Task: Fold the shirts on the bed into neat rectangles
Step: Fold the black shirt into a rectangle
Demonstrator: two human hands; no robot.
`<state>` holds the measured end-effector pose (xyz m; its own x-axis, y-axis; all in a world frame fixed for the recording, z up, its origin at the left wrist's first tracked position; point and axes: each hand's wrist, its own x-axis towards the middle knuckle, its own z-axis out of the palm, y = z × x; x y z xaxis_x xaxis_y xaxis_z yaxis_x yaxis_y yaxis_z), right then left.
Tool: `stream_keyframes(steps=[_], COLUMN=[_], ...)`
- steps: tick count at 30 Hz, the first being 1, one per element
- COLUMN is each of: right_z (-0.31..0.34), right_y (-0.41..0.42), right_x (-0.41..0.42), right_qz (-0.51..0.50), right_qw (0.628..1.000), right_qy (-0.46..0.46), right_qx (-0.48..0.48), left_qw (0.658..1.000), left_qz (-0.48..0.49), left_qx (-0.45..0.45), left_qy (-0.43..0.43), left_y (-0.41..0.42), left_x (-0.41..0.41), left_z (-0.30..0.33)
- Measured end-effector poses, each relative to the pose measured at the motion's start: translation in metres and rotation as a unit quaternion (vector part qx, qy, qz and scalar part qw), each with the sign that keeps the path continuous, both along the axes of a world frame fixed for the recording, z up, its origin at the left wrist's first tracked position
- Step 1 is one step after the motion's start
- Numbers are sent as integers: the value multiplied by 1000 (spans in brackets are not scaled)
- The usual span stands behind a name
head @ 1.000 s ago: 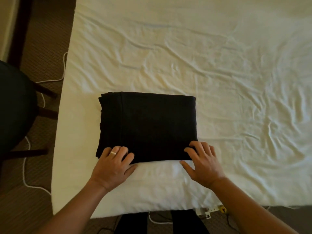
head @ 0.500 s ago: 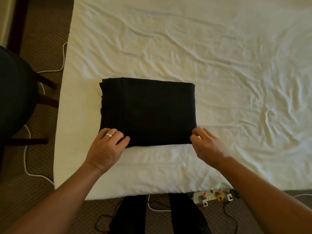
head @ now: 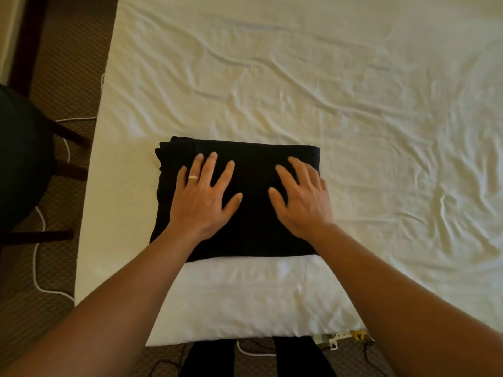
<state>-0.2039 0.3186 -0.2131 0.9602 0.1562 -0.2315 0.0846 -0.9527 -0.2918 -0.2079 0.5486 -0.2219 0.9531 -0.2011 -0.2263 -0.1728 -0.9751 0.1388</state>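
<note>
On top of the folded black shirt, the person's left hand and right hand lie flat, palms down, fingers straight and spread wide; neither hand grasps anything. A ring sits on one finger of the left hand. The shirt forms a near rectangle close to the near left corner of the bed, whose white sheet is creased all over. Stacked layers show at the shirt's left edge, slightly uneven.

Risk, as judged from this position: pressing or sliding the palms outward could drag the top layer and skew that loose left edge, spoiling the rectangle; the wrinkled sheet beneath may also shift under pressure.

Beside the bed stand a dark chair and a white cable on the carpet; a power strip lies at the foot. No brand, label or legible writing is visible.
</note>
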Motion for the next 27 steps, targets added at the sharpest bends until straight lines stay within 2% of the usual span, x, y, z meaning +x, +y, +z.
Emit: stream_keyframes(steps=[3,8,15,19,22,23,25,27], right_z=[-20,-51,-23,-10,-7,-8,-11,-11], right_y=[16,6,-1,-21,-37,-42,-47,-50], right_x=[13,10,55,106,117,115,104,91], right_qz=[24,5,-38,-11,-102,-152,-261,-360], right_qw=[998,998,995,990,976,966,931,870], right_qy=[54,53,78,135,195,208,228,261], right_qx=[-32,-37,40,-28,-1,31,115,213], left_qw=[998,997,999,986,979,979,959,905], left_qz=[33,56,33,-10,-6,33,195,362], left_qx=[12,-4,7,33,59,60,1,-95], left_qy=[55,54,40,161,194,194,204,200], left_y=[4,28,31,45,54,57,61,62], left_x=[26,31,63,119,140,140,126,100], left_z=[-18,-47,-25,-3,9,10,10,2])
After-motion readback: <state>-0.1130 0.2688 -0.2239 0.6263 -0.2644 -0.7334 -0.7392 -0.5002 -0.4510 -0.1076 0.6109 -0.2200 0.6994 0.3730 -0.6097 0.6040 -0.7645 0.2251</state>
